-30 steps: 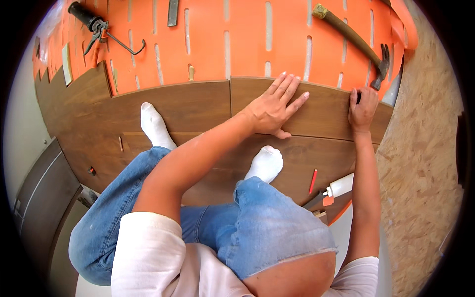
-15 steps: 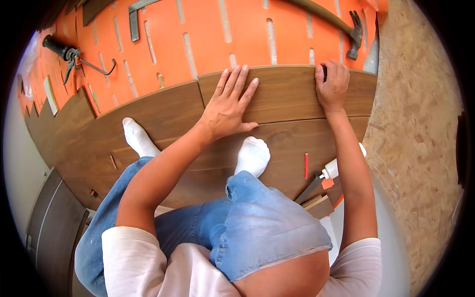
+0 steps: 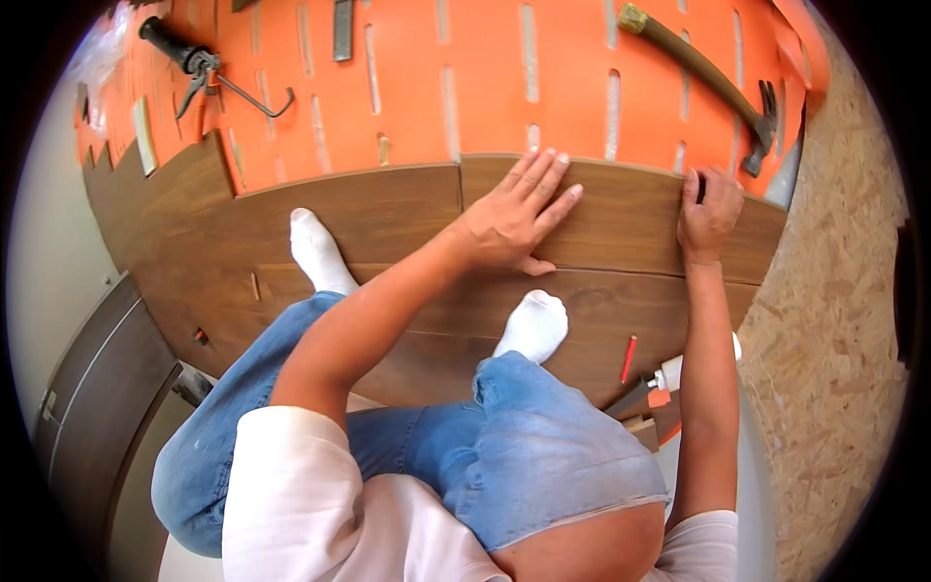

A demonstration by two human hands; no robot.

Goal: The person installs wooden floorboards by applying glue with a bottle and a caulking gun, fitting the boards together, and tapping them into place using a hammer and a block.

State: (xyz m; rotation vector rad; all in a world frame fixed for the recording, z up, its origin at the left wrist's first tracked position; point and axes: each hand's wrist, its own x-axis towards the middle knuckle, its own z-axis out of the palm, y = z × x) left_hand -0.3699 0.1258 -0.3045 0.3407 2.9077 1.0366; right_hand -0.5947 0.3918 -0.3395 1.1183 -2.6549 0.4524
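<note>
A brown wood floor plank (image 3: 621, 215) lies along the far edge of the laid flooring, its left end meeting the neighbouring plank (image 3: 388, 194) at a dark seam. Flat on that plank rests my left hand (image 3: 514, 215), fingers spread, fingertips near the far edge and thumb toward the long front joint. My right hand (image 3: 711, 215) is curled over the plank's far edge closer to its right end, fingers bent and the fingertips hidden. Beyond the right hand a claw hammer (image 3: 703, 68) with a wooden handle lies on the orange slotted underlay (image 3: 485, 87).
A caulking gun (image 3: 199, 66) and a metal square (image 3: 342, 29) lie on the underlay. My socked feet (image 3: 533, 320) stand on the flooring. Near my right forearm are a red pencil (image 3: 628, 359) and a white bottle (image 3: 669, 372). Bare chipboard (image 3: 824, 291) borders the right side.
The whole view has shifted, so the scene sits further right and lower. Both hands keep their places on the plank.
</note>
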